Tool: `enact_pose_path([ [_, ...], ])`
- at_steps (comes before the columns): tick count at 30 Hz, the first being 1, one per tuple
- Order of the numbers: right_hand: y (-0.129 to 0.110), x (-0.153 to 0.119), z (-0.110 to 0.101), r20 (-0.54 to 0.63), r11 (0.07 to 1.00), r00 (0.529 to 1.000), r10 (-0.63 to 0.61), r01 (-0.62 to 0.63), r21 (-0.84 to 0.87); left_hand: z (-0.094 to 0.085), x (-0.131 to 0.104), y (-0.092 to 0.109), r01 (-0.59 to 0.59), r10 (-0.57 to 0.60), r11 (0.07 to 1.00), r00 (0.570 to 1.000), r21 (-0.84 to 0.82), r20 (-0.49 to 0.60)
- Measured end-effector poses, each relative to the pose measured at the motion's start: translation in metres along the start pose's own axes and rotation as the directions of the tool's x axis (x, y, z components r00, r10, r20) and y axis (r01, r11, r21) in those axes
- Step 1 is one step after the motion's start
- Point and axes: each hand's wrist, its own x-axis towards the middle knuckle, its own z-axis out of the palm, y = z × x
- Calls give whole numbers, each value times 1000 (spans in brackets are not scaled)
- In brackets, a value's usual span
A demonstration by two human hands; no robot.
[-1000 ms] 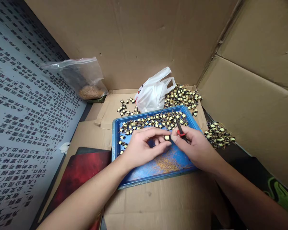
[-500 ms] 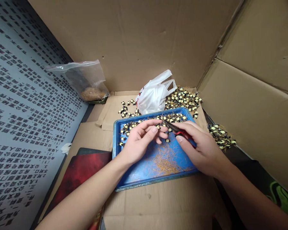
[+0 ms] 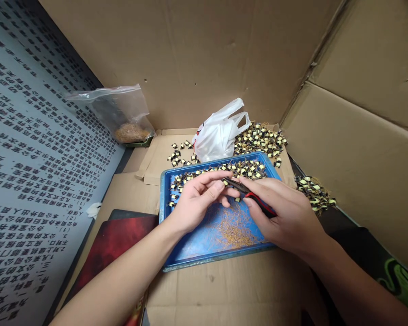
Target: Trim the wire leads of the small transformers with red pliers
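Cardboard walls [image 3: 197, 54] rise behind. Mid-frame, dark-nosed pliers [image 3: 257, 202] with red-and-black handles slant from lower right, nose toward upper left, gripped in the right hand's [image 3: 287, 213] fingers. Their tips have shifted left to the small yellow-and-black component [image 3: 225, 183] pinched by the left hand [image 3: 199, 201], over a blue tray [image 3: 190, 243].

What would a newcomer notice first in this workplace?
Probably the blue rectangular plastic tray in the centre, with thin orange-brown strands scattered in its near half. Above it, a red-and-black pliers-like tool in the right hand's grip points toward a small black-and-yellow part in the left hand's grip. Behind the tray stands a crumpled white plastic bag.
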Motion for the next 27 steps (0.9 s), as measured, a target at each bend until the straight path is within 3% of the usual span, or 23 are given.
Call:
enact_pose_path([
  [15, -3, 0, -2, -8, 999, 1000, -16, 15, -48, 3, 2, 1, -59, 63, 997, 996, 58, -65],
  [27, -4, -1, -7, 36, 1000, 999, -26, 25, 11, 5, 3, 2, -95, 103, 992, 990, 88, -95],
])
